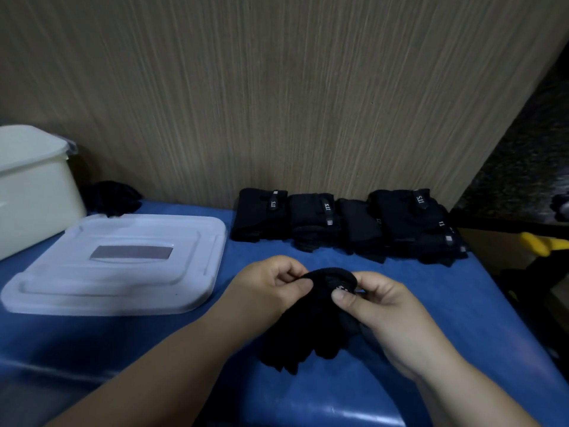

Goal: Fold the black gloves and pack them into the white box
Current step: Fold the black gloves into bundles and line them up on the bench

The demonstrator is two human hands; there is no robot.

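A black glove [311, 328] lies on the blue table in front of me, its fingers pointing toward me. My left hand [268, 291] pinches the cuff on the left side. My right hand [388, 315] pinches the same cuff on the right, thumb on top. The cuff is raised off the table between both hands. A row of folded black gloves [345, 223] lies behind, against the wall. The white box [34, 186] stands at the far left, open side hidden from me.
The translucent box lid [123, 260] lies flat on the blue table [431, 291] left of my hands. A loose heap of black gloves [114, 198] sits behind the lid next to the box. The table's right edge drops off near a yellow object [542, 243].
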